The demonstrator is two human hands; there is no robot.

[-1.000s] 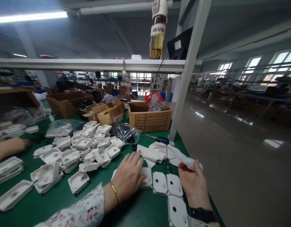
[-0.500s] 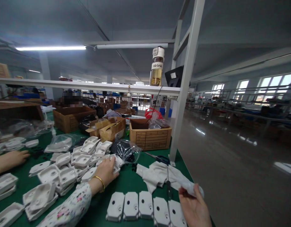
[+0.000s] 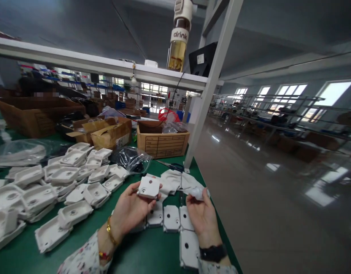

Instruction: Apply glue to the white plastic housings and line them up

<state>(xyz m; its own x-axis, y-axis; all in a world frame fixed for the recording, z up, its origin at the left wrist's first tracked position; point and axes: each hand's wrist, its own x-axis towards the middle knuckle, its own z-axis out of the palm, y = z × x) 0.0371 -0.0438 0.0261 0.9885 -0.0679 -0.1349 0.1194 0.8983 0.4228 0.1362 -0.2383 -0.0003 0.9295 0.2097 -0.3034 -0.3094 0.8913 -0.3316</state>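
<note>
My left hand [image 3: 132, 207], with a gold bracelet at its wrist, holds up a white plastic cover [image 3: 149, 186] with a dark round spot and a small hole. Fingers curled, my right hand [image 3: 200, 213] grips a whitish translucent piece [image 3: 196, 193] whose kind I cannot make out. Beneath and between the hands, several similar covers [image 3: 171, 218] lie on the green tabletop, partly hidden by both hands. One more cover [image 3: 189, 248] lies in front of these, beside my right wrist. A white cloth [image 3: 171, 180] is spread just behind the hands.
A heap of white plastic housings [image 3: 65, 174] covers the left side. Behind are a clear bag of black parts [image 3: 132, 159], scissors [image 3: 175, 166] and cardboard boxes [image 3: 164, 142]. A shelf post [image 3: 205, 110] rises at the right edge; a drink bottle [image 3: 179, 42] stands on the shelf.
My left hand has come from the heap towards the middle, now with a cover in it. My right hand has moved left and inward. Another person's hand at the left has gone from view.
</note>
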